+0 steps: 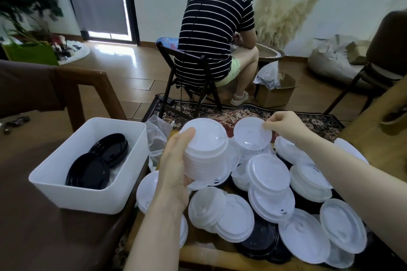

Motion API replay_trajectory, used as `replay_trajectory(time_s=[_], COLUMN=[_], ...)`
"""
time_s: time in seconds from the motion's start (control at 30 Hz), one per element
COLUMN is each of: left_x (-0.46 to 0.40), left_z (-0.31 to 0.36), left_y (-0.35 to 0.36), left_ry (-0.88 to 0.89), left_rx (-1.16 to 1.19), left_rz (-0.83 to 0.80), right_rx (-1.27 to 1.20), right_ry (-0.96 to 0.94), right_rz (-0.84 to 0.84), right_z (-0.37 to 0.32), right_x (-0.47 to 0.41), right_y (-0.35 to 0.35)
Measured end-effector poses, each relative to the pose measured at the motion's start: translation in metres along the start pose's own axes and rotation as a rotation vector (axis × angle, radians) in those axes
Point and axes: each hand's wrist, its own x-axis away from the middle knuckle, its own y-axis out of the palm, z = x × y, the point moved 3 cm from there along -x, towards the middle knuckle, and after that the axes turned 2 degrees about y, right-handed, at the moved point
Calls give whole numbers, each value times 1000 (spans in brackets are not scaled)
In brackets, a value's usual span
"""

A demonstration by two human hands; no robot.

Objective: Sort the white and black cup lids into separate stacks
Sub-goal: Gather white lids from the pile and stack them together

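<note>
My left hand [175,165] grips a stack of white lids [207,152] from its left side, lifted above the pile. My right hand [284,126] pinches the rim of a single white lid [251,136], held tilted just right of that stack. Below them lies a loose pile of white lids [271,185] mixed with black lids [259,242] on a low wooden surface. Two stacks of black lids [97,163] sit inside a white plastic bin [66,191] at the left.
A clear plastic bag [157,136] lies between the bin and the pile. A person sits on a folding chair [187,86] with their back to me, on a patterned rug [242,114]. A cardboard box [275,92] stands beyond.
</note>
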Motion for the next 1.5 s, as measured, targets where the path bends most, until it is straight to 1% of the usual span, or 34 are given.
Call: replay_trajectory(time_s=[0.17, 0.23, 0.33, 0.37, 0.4, 0.5, 0.6, 0.67, 0.77, 0.83, 0.93, 1.03, 1.33, 1.43, 1.5], left_x=[5, 9, 17, 19, 21, 26, 31, 31, 33, 35, 35, 34, 40, 39, 37], left_z=[-5, -6, -5, -5, -6, -6, -5, -5, -4, -4, -3, -2, 0, 0, -1], left_y=[4, 8, 13, 14, 16, 18, 19, 18, 18, 19, 18, 18, 23, 21, 19], left_ry=[-15, -20, -25, -32, -43, -84, -92, -88, -91, -91, -97, -85, -40, -15, 0], left_rx=[22, 22, -9, -17, -22, -7, 10, 13, 41, 47, 72, 33, -28, -50, -54], left_rz=[-20, -36, -46, -58, -74, -115, -154, -152, -178, -204, -190, -203, -288, -273, -244], right_rx=[-143, -215, -419, -481, -493, -304, -55, 34, 29, 77, 223, 278, 156, 65, -92], right_ry=[28, -3, -116, -182, -263, -560, -788, -875, -955, -1038, -1196, -1206, -1037, -986, -873], right_rz=[-34, -12, 52, 60, 71, 124, 145, 166, 199, 183, 118, 71, -22, -47, -107], right_z=[-6, -13, -32, -40, -47, -58, -57, -53, -47, -44, -42, -41, -38, -38, -38], right_x=[18, 31, 61, 73, 86, 116, 132, 138, 141, 141, 144, 145, 146, 146, 145], right_y=[-14, -20, -25, -25, -23, -14, -6, -3, -3, -4, -1, 2, 11, 11, 11])
